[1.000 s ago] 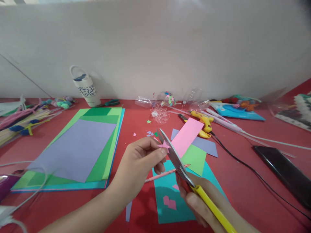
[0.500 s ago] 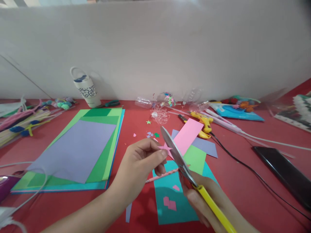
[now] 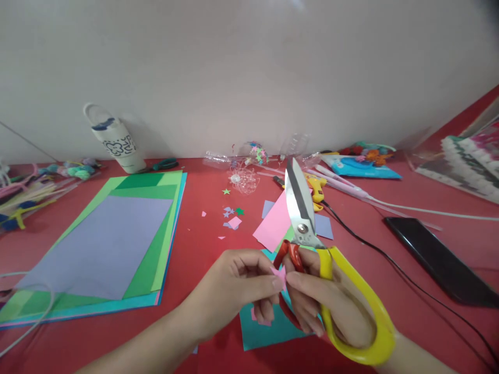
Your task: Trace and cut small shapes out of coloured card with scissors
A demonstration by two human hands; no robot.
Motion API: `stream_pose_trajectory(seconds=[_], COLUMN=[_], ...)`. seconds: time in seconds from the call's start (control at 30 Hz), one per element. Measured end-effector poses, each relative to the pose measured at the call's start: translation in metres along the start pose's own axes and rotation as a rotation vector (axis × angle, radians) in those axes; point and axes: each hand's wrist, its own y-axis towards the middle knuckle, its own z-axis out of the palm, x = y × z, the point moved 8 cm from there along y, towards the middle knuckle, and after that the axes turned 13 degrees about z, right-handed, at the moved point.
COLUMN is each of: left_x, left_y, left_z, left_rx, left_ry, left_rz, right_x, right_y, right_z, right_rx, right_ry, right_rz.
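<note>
My left hand (image 3: 234, 291) pinches a small pink paper star (image 3: 279, 274) between thumb and forefinger. My right hand (image 3: 323, 304) grips yellow-handled scissors (image 3: 312, 234), with the blades closed and pointing up and away. Its fingertips also touch the pink star, so both hands meet at it. Below the hands lies a teal sheet (image 3: 268, 330) with small pink scraps on it.
A stack of green, purple and blue paper sheets (image 3: 105, 239) lies on the red table at left. Pink (image 3: 273, 223) and purple paper pieces, tiny cut stars (image 3: 230, 213), a yellow glue gun (image 3: 317, 189) with black cord, a black phone (image 3: 436, 259) and craft supplies surround the middle.
The scissors have come off the star and swung upright, blades closed. Both hands have drawn nearer to me, and my right fingers now touch the star. The view has shifted left.
</note>
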Motion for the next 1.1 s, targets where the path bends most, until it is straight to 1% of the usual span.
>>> stream_pose_trajectory(seconds=[0.03,0.1,0.27,0.5,0.6,0.73,0.83,0.93,1.1], left_x=[0.001,0.0,-0.004,0.001,-0.003,-0.007,-0.006,-0.004,-0.004], left_y=[0.0,0.001,0.005,0.006,0.005,0.004,0.005,0.005,0.006], left_z=[0.001,0.0,-0.006,-0.006,-0.007,-0.009,-0.009,-0.008,-0.009], left_rx=[0.024,0.044,-0.002,-0.063,-0.089,-0.093,-0.077,-0.07,-0.083], left_ry=[-0.028,-0.072,-0.072,0.007,0.024,0.098,0.146,0.146,0.192], left_rz=[-0.01,-0.018,0.029,0.023,0.027,0.028,0.032,0.031,0.049], right_x=[0.0,0.002,0.001,-0.012,-0.013,-0.006,-0.005,-0.008,-0.011], right_y=[0.0,0.001,0.002,0.001,0.001,0.0,0.0,0.001,0.002], right_z=[0.002,0.002,-0.009,-0.019,-0.016,-0.011,-0.014,-0.017,-0.018], right_rx=[0.03,0.037,-0.071,-0.208,-0.183,-0.126,-0.147,-0.176,-0.219], right_ry=[0.036,0.057,-0.06,-0.245,-0.249,-0.194,-0.223,-0.258,-0.313], right_rz=[0.009,0.01,-0.02,0.007,0.018,-0.021,-0.022,-0.013,0.017])
